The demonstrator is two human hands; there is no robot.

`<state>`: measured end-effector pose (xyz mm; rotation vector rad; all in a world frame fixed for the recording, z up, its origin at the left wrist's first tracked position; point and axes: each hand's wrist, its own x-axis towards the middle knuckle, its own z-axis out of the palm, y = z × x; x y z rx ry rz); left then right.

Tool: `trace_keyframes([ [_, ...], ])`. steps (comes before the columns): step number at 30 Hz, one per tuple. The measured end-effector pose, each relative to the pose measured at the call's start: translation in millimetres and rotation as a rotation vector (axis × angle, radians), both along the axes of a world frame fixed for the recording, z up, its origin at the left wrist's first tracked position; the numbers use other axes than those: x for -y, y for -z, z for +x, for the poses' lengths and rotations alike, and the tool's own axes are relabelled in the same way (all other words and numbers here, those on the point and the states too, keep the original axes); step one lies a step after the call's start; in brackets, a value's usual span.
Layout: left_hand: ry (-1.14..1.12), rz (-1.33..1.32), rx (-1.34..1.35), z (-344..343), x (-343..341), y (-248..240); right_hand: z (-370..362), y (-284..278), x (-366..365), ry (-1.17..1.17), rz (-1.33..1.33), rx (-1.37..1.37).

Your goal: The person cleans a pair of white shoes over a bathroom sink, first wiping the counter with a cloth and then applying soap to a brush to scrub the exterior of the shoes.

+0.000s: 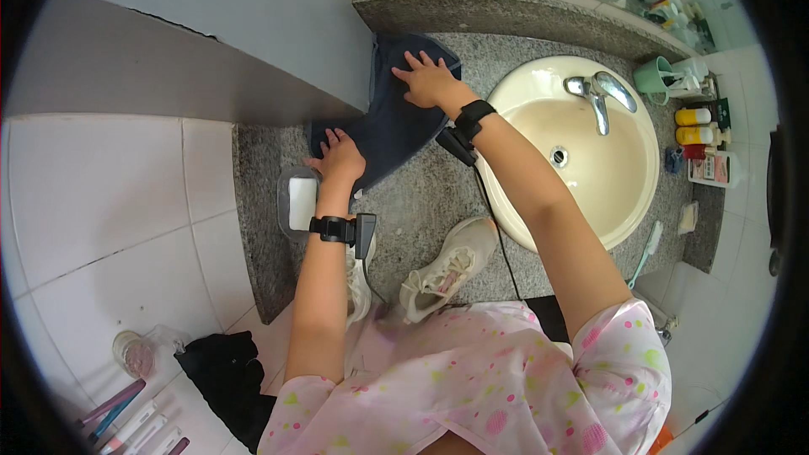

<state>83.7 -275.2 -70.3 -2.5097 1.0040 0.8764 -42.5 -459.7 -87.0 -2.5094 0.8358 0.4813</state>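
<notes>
A dark blue cloth (389,139), which looks like a garment, lies spread on the grey speckled counter (404,211), partly hidden under the grey panel at its left. My right hand (428,82) rests on its far part with fingers spread. Nearer me, my left hand (340,158) lies on the cloth's left part, fingers apart. Neither hand grips anything. Beside my left wrist stands a clear plastic box (286,217) with a white block (302,203) in it. Close to me are two white sneakers, the right one (447,270) in full view and the left one (357,282) partly behind my forearm.
A big grey panel (236,34) hangs over the counter's left side. To the right is a cream sink (619,194) with a chrome faucet (600,97). Yellow-and-white bottles (693,126), a green cup (651,77) and a pale green brush (647,251) stand or lie beyond it.
</notes>
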Motion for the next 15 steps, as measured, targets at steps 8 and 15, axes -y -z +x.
trace_keyframes([
  [8,0.253,0.048,0.095,-31,-25,-11,-48,-6,-17,0.022,-0.045,0.071],
  [15,0.385,-0.038,0.192,-52,-75,14,-84,-18,-46,-0.025,-0.215,-0.065],
])
